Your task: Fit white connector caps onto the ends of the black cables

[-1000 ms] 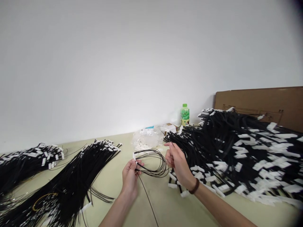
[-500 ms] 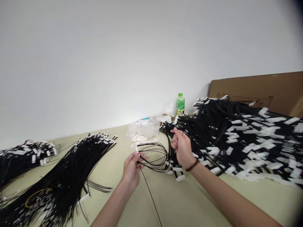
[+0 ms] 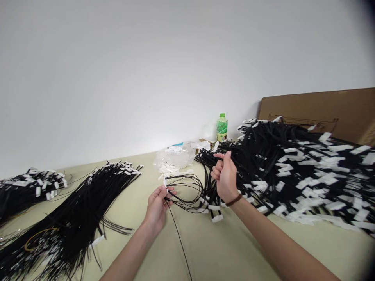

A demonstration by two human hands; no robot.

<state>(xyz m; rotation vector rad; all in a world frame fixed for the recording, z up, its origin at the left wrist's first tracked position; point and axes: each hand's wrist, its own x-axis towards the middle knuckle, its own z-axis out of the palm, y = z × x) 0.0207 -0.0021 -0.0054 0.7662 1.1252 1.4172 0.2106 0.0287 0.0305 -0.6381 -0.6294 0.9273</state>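
Between the thumb and fingers of my left hand (image 3: pixel 156 208) is a looped black cable (image 3: pixel 187 210) with a white end piece (image 3: pixel 165 182) above the grip. Its thin strands curve out to the right, and a single strand hangs down toward the table's near edge. My right hand (image 3: pixel 226 177) is raised past the loop, with a brown band on the wrist. Its fingers are curled and the thumb lies against the index finger; whether something thin sits in that pinch I cannot make out. Behind it lies a large heap of black cables (image 3: pixel 260 152) with white tags.
Another bundle of black cables (image 3: pixel 90 207) lies at left, with a further bundle (image 3: pixel 14 205) at the far left edge. At the back stand a clear plastic bag (image 3: pixel 175 154) of white pieces and a green-capped bottle (image 3: pixel 222 128). A cardboard box (image 3: pixel 316 107) leans behind the heap.
The view has shifted slightly, so most things sit a little further left. My right index finger now points more to the left, with the thumb raised. The left hand keeps its grip on the cable.
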